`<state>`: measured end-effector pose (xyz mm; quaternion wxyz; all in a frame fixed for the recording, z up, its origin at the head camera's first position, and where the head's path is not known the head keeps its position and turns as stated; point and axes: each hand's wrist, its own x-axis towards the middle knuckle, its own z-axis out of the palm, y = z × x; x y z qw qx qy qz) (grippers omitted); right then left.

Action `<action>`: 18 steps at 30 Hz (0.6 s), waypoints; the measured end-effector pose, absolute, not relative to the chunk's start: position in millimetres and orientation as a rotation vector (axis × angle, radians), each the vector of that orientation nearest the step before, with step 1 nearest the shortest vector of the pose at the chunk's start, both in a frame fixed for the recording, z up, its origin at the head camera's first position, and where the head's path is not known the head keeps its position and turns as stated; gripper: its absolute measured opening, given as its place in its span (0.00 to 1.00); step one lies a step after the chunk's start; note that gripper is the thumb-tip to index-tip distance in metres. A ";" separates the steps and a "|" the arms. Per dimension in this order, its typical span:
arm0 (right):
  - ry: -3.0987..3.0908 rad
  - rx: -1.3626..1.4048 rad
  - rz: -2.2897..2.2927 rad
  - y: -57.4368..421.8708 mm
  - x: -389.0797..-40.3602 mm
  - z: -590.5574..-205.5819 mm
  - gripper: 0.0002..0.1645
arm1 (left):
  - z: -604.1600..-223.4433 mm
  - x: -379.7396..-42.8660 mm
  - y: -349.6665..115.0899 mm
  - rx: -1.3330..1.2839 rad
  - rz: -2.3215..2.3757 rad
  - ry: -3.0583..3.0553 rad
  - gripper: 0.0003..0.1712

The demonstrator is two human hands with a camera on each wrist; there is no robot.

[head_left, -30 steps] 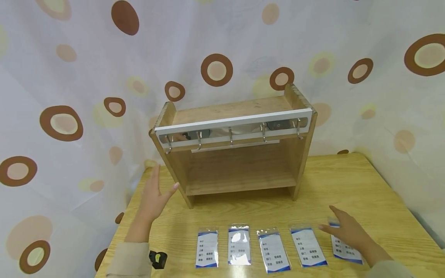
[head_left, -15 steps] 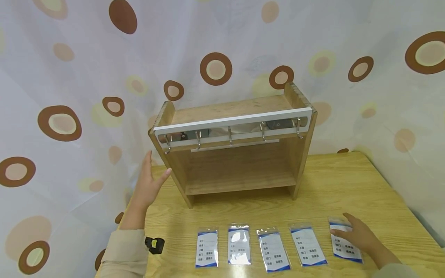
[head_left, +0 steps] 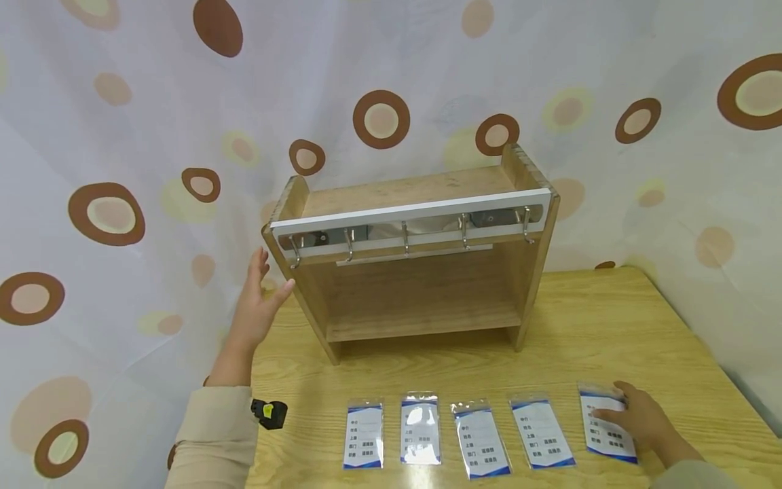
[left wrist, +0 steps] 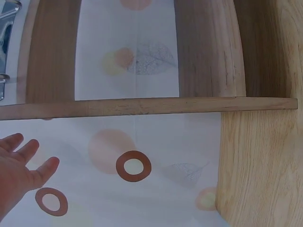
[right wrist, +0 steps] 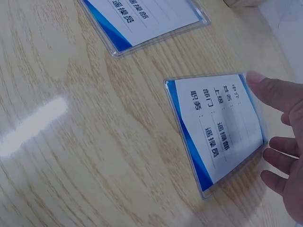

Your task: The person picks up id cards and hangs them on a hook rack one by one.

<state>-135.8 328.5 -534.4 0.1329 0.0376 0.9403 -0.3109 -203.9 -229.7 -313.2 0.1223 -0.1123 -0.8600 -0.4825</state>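
Observation:
My right hand (head_left: 644, 418) hovers at the rightmost ID badge (head_left: 603, 445), a white card with blue corners in a clear sleeve. In the right wrist view, the thumb is at one corner of that badge (right wrist: 215, 127), and the loosely bent fingers lie along its edge. The badge still lies flat; contact is hard to tell. My left hand (head_left: 253, 309) is raised with spread fingers beside the wooden shelf (head_left: 424, 288), apart from its side panel. Metal hooks (head_left: 406, 238) line a white-backed strip across the shelf's front.
Several more badges lie in a row to the left, among them one badge (head_left: 542, 435) beside the rightmost. A black device with a yellow mark (head_left: 269, 413) is by the left sleeve. The wooden table (head_left: 611, 319) meets a patterned curtain (head_left: 427, 61) behind.
My left hand has moved up and slightly left beside the shelf. My right hand has moved right and down, to the rightmost badge's edge. The badges and shelf have stayed in place.

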 end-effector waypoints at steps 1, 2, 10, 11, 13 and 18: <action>2.730 0.117 -0.896 329.5 -136.1 -535.6 0.60 | -310.3 -203.5 -228.4 -0.334 -1.426 -2.503 0.44; 2.730 0.126 -0.891 330.5 -136.6 -536.5 0.61 | -306.7 -202.6 -226.8 -0.341 -1.440 -2.499 0.44; 2.746 0.170 -0.845 338.6 -140.1 -546.8 0.61 | -305.0 -210.9 -229.4 -0.357 -1.496 -2.470 0.42; 2.748 0.177 -0.834 339.3 -140.3 -548.3 0.61 | -306.8 -213.4 -231.0 -0.358 -1.513 -2.459 0.42; 2.761 0.176 -0.795 340.4 -141.0 -551.7 0.60 | -307.9 -216.2 -232.0 -0.352 -1.552 -2.438 0.41; 2.780 0.230 -0.718 339.3 -142.2 -556.0 0.61 | -305.4 -217.9 -231.1 -0.347 -1.636 -2.392 0.41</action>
